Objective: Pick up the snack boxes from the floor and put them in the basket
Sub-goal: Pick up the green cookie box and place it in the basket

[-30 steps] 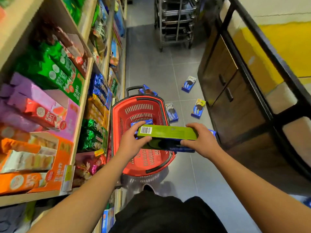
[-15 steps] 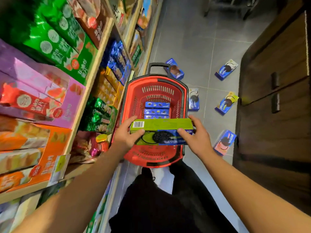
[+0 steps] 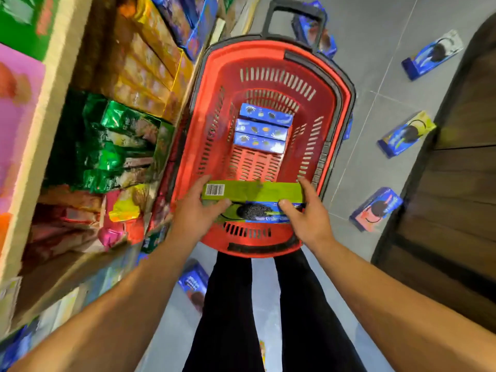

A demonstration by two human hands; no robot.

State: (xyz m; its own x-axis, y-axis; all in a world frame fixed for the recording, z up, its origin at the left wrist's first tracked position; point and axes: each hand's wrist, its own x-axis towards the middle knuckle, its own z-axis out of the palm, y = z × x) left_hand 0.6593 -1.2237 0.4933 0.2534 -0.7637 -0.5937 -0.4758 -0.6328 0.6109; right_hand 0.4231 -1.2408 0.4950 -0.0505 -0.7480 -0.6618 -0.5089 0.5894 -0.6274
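A green and blue snack box (image 3: 253, 196) is held level over the near end of the red basket (image 3: 206, 84). My left hand (image 3: 194, 210) grips its left end and my right hand (image 3: 308, 213) grips its right end. Three blue snack boxes (image 3: 261, 128) stand side by side inside the basket at its far end. More snack boxes lie on the grey floor: one at the upper right (image 3: 432, 55), one with a yellow end (image 3: 406, 134), one with a pink end (image 3: 375, 209), one behind the basket handle (image 3: 314, 32), one by my left leg (image 3: 193, 284).
Shelves (image 3: 53, 108) packed with coloured snack packs run along the left, close to the basket. A dark wooden cabinet (image 3: 456, 183) stands on the right. My black-trousered legs (image 3: 268, 312) stand just behind the basket on the grey tiled floor (image 3: 375, 103).
The view has tipped down and closed in on the basket. Both hands have carried the green box lower, over the basket's near end.
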